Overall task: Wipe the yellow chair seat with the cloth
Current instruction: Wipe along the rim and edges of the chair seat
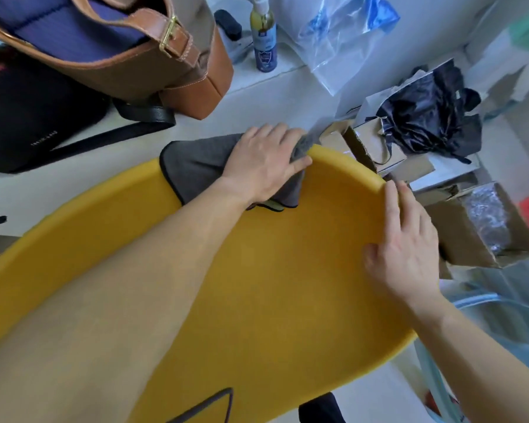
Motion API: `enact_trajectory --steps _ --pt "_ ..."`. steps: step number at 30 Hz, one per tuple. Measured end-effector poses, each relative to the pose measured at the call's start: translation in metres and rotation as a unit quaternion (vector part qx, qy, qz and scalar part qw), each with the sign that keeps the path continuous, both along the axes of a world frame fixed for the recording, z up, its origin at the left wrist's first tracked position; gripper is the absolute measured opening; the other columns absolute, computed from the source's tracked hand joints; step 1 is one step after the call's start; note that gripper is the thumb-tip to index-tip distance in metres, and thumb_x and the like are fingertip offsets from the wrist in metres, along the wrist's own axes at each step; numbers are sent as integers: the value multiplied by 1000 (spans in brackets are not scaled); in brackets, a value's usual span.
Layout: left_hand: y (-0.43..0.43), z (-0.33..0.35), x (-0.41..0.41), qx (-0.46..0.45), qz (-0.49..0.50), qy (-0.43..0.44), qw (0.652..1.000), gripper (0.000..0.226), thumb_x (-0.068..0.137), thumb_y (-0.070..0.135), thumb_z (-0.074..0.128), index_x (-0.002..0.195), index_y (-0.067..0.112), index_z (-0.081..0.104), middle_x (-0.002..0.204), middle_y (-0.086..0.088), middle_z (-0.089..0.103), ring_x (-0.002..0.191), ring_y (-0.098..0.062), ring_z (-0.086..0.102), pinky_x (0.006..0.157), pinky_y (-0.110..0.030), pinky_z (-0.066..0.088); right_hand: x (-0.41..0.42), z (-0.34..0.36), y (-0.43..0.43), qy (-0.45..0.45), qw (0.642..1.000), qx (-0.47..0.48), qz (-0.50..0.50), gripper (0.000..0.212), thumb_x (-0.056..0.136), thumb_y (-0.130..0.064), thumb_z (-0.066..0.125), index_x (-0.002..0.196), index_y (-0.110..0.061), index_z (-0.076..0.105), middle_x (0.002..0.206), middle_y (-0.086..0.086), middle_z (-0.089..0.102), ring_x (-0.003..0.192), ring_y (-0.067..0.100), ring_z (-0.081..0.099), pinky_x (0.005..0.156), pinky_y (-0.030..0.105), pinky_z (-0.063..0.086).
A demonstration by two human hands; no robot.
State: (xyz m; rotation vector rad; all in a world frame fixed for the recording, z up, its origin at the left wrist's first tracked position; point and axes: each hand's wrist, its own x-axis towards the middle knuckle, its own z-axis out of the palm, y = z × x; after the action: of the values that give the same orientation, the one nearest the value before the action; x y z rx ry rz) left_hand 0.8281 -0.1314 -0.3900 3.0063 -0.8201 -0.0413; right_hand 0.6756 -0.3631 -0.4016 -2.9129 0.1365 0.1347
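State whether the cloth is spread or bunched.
Partly bunched: the left hand grips the cloth, gathered at the seat rim; its left part lies flat.

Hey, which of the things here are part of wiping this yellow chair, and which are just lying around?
In use: chair seat; cloth; left hand, gripping the cloth at the rim; right hand, resting on the rim.

Lying about: brown bag; black bag; spray bottle; plastic bag; cardboard boxes; black fabric.
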Motion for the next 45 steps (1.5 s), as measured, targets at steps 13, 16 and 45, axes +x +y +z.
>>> enact_trajectory --steps 13,16,45 --pt "-134 2 -50 -91 35 23 995 45 104 46 27 103 24 66 105 4 68 103 -23 57 100 -41 35 -23 -5 -23 -9 984 138 -110 89 81 -19 60 157 0 18 161 23 25 149 36 22 123 42 17" --pt "-141 1 -63 -118 -64 29 990 43 104 46 30 108 23 66 104 3 68 102 -23 58 102 -41 35 -60 -20 -27 50 920 207 -330 74 93 -19 55 157 -6 20 157 21 33 142 38 33 116 49 28" --pt "-83 -4 -20 -290 230 56 927 36 102 32 33 127 20 57 122 5 68 123 -20 46 115 -41 26 48 1 5 -92 991 -70 -74 70 88 -62 57 145 -24 44 120 16 57 99 36 59 73 44 46"
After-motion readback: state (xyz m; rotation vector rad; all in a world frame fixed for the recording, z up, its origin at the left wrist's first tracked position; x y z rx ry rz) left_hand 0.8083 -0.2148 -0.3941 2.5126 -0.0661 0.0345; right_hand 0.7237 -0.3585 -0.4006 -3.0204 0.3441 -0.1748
